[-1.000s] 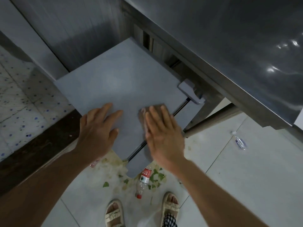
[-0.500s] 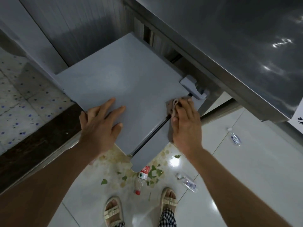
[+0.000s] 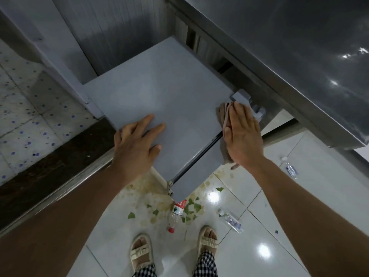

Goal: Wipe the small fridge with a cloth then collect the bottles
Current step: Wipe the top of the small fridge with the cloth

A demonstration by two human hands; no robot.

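The small grey fridge [image 3: 159,92] stands below me, its flat top filling the middle of the view. My left hand [image 3: 135,144] lies flat on the top's near left edge, fingers spread, holding nothing. My right hand [image 3: 242,134] presses a brownish cloth [image 3: 223,114] flat against the top's right front corner, beside the grey door hinge [image 3: 242,97]; part of the cloth hangs below my palm. On the floor lie a red-capped bottle [image 3: 175,214], a clear bottle [image 3: 230,219] and another clear bottle [image 3: 289,167] at the right.
A large steel counter [image 3: 299,56] overhangs the fridge on the right. A grey wall panel [image 3: 111,33] stands behind it. Green leaf scraps and a stain [image 3: 157,206] litter the glossy white tiles by my sandalled feet [image 3: 207,239]. A dark threshold strip [image 3: 50,164] runs at the left.
My right hand slid the cloth from the middle of the front edge to the right corner by the hinge. My left hand stayed planted on the top.
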